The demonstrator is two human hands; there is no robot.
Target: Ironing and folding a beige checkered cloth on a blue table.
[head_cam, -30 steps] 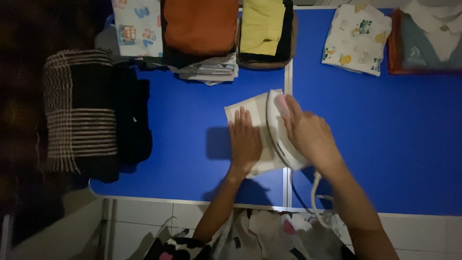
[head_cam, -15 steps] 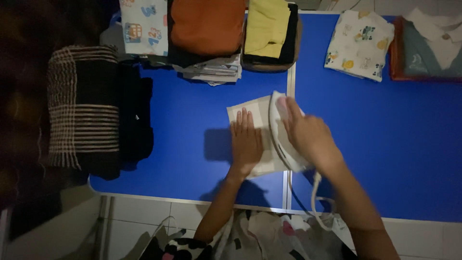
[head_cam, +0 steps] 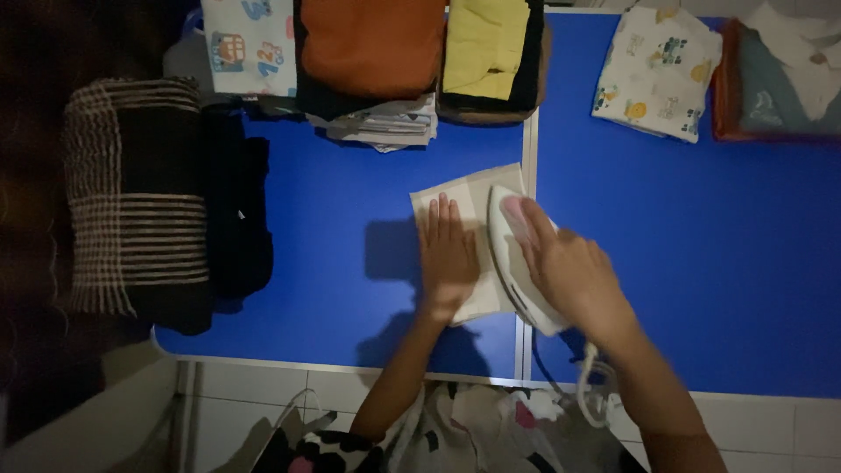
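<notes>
Head view: dim blue table [head_cam: 701, 263].

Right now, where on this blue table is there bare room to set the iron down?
The widest bare patch of the blue table lies right of the iron, below the animal-print fold. A smaller one sits between the pale cloth and the dark striped pile. The far edge is crowded with folded stacks.
</notes>
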